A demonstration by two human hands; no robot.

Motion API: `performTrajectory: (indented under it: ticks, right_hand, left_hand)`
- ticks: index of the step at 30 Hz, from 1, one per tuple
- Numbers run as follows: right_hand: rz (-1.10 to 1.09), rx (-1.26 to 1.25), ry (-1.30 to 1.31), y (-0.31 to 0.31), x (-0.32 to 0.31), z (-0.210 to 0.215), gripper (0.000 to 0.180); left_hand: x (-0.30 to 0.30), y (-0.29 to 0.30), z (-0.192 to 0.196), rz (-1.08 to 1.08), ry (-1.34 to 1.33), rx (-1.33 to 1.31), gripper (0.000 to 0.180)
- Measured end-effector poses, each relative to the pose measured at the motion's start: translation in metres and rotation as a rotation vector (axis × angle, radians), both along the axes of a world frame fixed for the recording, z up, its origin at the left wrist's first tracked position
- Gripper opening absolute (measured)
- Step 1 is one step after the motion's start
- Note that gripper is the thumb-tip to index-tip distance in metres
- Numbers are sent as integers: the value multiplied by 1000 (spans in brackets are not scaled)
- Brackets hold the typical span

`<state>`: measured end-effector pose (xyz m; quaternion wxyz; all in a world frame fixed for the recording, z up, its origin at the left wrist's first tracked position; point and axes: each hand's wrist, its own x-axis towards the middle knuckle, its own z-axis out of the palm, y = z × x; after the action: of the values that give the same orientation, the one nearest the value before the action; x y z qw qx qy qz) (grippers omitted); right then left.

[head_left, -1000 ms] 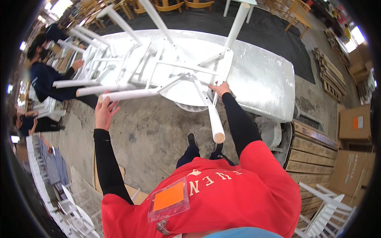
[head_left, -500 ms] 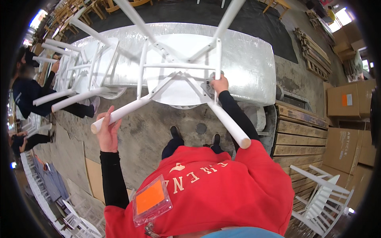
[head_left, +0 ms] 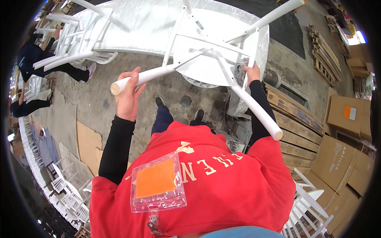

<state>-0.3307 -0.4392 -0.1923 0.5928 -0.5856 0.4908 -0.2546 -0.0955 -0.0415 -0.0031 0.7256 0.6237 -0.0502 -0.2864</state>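
A white chair [head_left: 206, 67] lies upside down on the plastic-wrapped table [head_left: 147, 31], its legs splayed toward me and away. My left hand [head_left: 129, 97] grips the near left leg close to its bare wooden end. At the right side of the seat, my right hand [head_left: 252, 73] is closed on a grey cloth [head_left: 239, 72], beside a thin white side rail. The near right leg [head_left: 260, 113] passes over my right forearm.
Another upturned white chair [head_left: 85, 39] rests farther left on the table, near a person in dark clothes [head_left: 33, 55]. Wooden slats [head_left: 295, 129] and cardboard boxes [head_left: 337, 158] stand to my right. A white chair [head_left: 307, 208] stands at lower right.
The chair has shifted right along the table and turned clockwise. My left hand has moved with its leg, and my right hand stays by the side rail with the cloth. The view has tilted.
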Motion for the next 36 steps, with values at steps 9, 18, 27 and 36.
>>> performTrajectory:
  ticks: [9, 18, 27, 36]
  right_hand:
    - [6, -50, 49, -20, -30, -17, 36]
    - [-386, 271, -168, 64, -93, 24, 53]
    - [953, -391, 1220, 296, -86, -118, 41]
    - [737, -156, 551, 404, 230, -85, 45]
  left_hand:
    - [-8, -30, -1, -43, -20, 58, 17]
    - [6, 21, -17, -259, -342, 92, 70]
    - [101, 253, 7, -72, 30, 197, 39]
    - [274, 308, 11, 210, -73, -8, 41]
